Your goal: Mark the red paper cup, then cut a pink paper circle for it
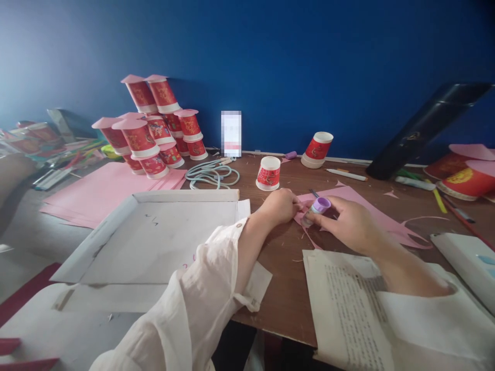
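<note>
My right hand (350, 224) grips a glue stick (320, 205) with a purple end, tilted with that end up. The stick's lower end meets the pink paper near my left fingers; the exact contact is hidden. My left hand (281, 207) is closed, its fingertips pinching a small piece of pink paper (300, 206). Under and beyond my right hand lies a larger cut pink sheet (358, 203). Just past my left hand, a red paper cup (269, 174) stands upside down. A purple cap (291, 154) lies near the wall.
Stacked red cups with pink paper tops (139, 138) stand at the back left beside pink sheets (87, 193). An open white box lid (185, 195), a coiled cable (211, 174), a lit phone (231, 134), more cups (317, 149), a leaning black tube (421, 131) and a printed page (348, 304) surround my hands.
</note>
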Motion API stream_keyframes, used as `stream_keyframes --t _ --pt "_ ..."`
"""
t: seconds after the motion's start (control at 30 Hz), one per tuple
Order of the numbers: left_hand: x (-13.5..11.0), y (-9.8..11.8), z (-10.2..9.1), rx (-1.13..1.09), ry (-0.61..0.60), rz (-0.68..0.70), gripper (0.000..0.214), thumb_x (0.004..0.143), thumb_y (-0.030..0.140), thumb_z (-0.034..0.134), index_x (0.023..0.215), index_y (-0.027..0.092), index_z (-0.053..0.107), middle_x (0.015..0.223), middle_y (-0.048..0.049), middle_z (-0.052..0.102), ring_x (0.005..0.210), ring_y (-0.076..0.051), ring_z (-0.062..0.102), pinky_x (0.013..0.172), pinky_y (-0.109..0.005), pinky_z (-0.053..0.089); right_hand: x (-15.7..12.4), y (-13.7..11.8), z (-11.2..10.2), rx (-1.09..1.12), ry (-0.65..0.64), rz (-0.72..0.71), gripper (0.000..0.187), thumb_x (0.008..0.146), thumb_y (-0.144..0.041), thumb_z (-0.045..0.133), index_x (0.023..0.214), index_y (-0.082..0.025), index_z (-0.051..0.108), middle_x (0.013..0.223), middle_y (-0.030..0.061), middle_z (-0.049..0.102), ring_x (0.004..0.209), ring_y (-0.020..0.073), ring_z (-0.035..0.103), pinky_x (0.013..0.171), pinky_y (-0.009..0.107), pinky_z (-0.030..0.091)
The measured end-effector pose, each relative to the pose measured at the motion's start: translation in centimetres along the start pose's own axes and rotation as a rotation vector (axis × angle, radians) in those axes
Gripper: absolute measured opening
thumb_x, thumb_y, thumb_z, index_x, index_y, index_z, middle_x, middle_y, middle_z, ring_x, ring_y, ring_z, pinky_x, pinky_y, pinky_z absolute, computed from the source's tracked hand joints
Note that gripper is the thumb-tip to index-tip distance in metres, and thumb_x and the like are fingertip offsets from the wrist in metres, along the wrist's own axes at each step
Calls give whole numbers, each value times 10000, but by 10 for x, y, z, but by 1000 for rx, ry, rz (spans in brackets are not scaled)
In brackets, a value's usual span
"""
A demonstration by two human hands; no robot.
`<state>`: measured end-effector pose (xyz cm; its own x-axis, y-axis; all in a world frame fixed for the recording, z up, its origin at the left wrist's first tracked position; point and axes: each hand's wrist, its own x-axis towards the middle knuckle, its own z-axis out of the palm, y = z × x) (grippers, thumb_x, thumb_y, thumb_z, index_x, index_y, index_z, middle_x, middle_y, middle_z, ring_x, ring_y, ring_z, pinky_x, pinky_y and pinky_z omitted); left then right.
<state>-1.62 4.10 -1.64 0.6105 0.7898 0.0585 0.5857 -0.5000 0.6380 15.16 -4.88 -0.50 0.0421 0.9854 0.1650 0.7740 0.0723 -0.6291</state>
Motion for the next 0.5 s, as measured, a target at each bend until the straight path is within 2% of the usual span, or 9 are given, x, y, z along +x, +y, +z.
stream_keyframes --t 0.13,0.23,0.33,0.5 --pt "-1 2 -1 13 12 18 201 870 220 614 804 176 798 946 -69 727 821 -160 623 786 -259 483 -3 -3 -13 3 -27 0 322 788 -562 717 988 -312 757 911 31 779 807 262 706 701 376 528" --pt "0 1 0 5 16 8 210 859 210 615 733 167 778 912 -64 719 775 -151 609 737 -253 473 -3 -4 -17 13 53 58 339 817 -582 663 937 -276 746 792 38 753 725 249 684 687 385 508" --pt "1 0 1 15 4 13 236 859 211 605 682 156 752 877 -61 707 730 -143 589 677 -248 449 0 -3 -12 46 117 51 370 818 -593 649 963 -262 732 773 33 739 681 231 666 677 379 499" --pt "-1 1 0 8 -7 0 236 884 268 603 770 164 782 917 -61 714 792 -152 614 747 -242 467 3 0 0 -21 23 -24 291 838 -547 647 898 -265 691 838 35 753 733 239 679 658 356 500"
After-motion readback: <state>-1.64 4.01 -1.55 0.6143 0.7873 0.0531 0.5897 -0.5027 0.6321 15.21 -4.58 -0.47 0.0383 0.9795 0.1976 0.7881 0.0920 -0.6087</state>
